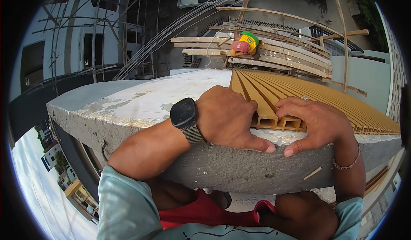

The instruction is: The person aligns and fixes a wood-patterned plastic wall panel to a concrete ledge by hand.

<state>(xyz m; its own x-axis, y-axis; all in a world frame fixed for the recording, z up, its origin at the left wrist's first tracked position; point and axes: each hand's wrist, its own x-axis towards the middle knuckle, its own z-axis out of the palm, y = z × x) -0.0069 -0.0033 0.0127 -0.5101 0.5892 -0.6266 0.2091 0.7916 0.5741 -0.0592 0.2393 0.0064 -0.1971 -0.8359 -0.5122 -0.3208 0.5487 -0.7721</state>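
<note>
Yellow-brown fluted panels (295, 86) with hollow channels lie against the outer side of a concrete parapet (239, 167), their open ends at its top edge. My left hand (227, 118), with a black watch (183, 113) on the wrist, curls over the left panel's end. Its thumb rests on the concrete edge, and most of its fingers are hidden. My right hand (319, 122) bends its fingers over the neighbouring panel end, with the thumb down on the parapet. The two thumb tips sit close together, a small gap apart.
Far below, a person in a yellow and green top (248, 41) crouches on a scaffold of wooden planks (287, 47). Cables (158, 43) run past on the left. Bare white wall (141, 94) adjoins the panels. A small stick (312, 173) lies on the parapet.
</note>
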